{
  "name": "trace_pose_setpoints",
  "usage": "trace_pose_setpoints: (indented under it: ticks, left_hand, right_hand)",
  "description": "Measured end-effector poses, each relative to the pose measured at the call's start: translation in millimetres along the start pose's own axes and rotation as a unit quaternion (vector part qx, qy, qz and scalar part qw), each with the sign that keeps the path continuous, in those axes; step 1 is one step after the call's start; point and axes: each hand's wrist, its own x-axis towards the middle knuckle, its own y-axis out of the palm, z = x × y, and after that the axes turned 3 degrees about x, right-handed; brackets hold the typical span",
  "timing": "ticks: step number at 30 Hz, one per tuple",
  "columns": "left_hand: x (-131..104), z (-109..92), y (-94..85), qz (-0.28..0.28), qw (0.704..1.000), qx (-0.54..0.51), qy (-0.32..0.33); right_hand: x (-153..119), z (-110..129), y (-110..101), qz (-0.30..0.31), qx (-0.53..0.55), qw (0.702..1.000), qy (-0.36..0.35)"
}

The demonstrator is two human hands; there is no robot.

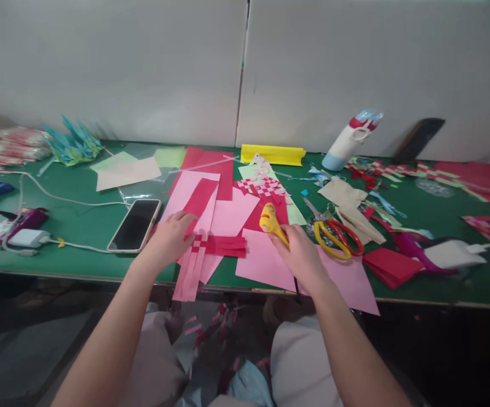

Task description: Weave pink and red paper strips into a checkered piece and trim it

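Observation:
My right hand [299,254] is closed around the handle of a yellow glue gun [270,219], held above pink paper sheets [261,261]. A black cord hangs below that hand. My left hand [174,236] rests on pink and red paper, its fingers spread and bent a little, with nothing seen in its grasp. Just beside its fingertips is a woven checker of pink and red paper strips [198,243]. Loose pink strip ends [187,277] hang over the table's front edge, and red ends [232,246] point right.
A phone [135,226] on a cable lies to the left. Yellow and red scissors [332,240] lie to the right, near folded red paper [392,265] and a white charger [454,255]. At the back stand a bottle [350,141] and a folded yellow strip [272,155] against the wall.

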Motion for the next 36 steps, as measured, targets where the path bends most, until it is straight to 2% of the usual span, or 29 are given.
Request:
trace_pose_setpoints:
  ticks: [5,10,14,20,22,24,27,29,31,33,36]
  left_hand:
    - [-7.3,-39.9,5.4,0.033,0.998,0.014,0.049]
    - [1.9,-77.1,20.4,0.048,0.992,0.067,0.095]
    - [12.2,-92.2,30.0,0.034,0.988,0.117,0.09]
    - [14.8,-101.1,33.9,0.018,0.979,0.179,0.093]
    - [12.7,-100.7,31.8,0.012,0.978,0.187,0.09]
    - [9.5,-96.2,26.4,-0.002,0.984,0.172,0.053]
    - [3.2,-79.0,13.7,-0.043,0.993,0.067,-0.083]
    - [-1.2,-62.2,7.1,-0.065,0.983,-0.031,-0.169]
    - [-5.3,-45.2,5.9,-0.087,0.954,-0.139,-0.25]
    - [-8.7,-31.6,10.5,-0.096,0.908,-0.294,-0.282]
    - [-11.7,-20.5,23.0,-0.117,0.838,-0.429,-0.316]
  right_hand:
    - [-0.8,-1.2,-5.4,-0.002,0.125,0.992,0.008]
    - [-3.4,0.5,-7.2,0.024,0.216,0.976,0.022]
    - [-7.0,0.2,-9.5,0.059,0.29,0.953,0.063]
    - [-10.2,-1.9,-12.2,0.078,0.387,0.914,0.096]
    - [-11.0,-1.8,-13.7,0.091,0.413,0.901,0.099]
    - [-12.2,-0.5,-16.0,0.11,0.437,0.887,0.1]
    - [-14.2,4.3,-20.4,0.143,0.464,0.867,0.108]
    - [-15.5,8.8,-22.8,0.17,0.474,0.856,0.114]
    - [-16.6,13.5,-24.1,0.201,0.487,0.842,0.115]
    - [-17.6,17.7,-23.7,0.233,0.498,0.828,0.113]
    - [-18.9,23.2,-20.0,0.279,0.505,0.808,0.119]
